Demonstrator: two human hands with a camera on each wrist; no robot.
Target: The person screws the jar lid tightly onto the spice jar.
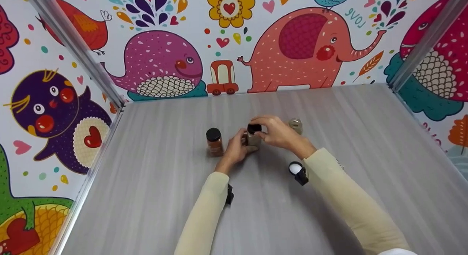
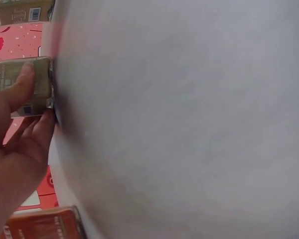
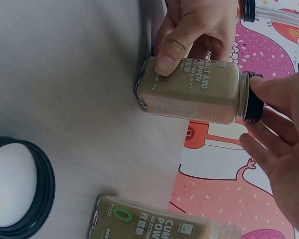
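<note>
A glass spice jar (image 3: pixel 204 102) labelled salt and pepper stands upright on the table, filled with grey-brown powder. My left hand (image 1: pixel 236 148) grips its lower body, thumb (image 2: pixel 26 82) across one face and fingers behind. At the top, my right hand (image 1: pixel 279 133) pinches the black lid (image 3: pixel 254 97) between thumb and fingers. The lid sits on the jar's neck. To the right of the right hand is a lidless cumin powder jar (image 1: pixel 295 126), partly hidden by that hand. A loose black lid (image 1: pixel 293 168) with a white inner face lies near my right wrist.
Left of my left hand stands a jar of red-orange powder (image 1: pixel 215 144) with a black lid. The grey wood-grain table (image 1: pixel 164 167) ends at back and side panels (image 1: pixel 234 43) printed with cartoon animals. Metal posts (image 1: pixel 75 46) mark the corners.
</note>
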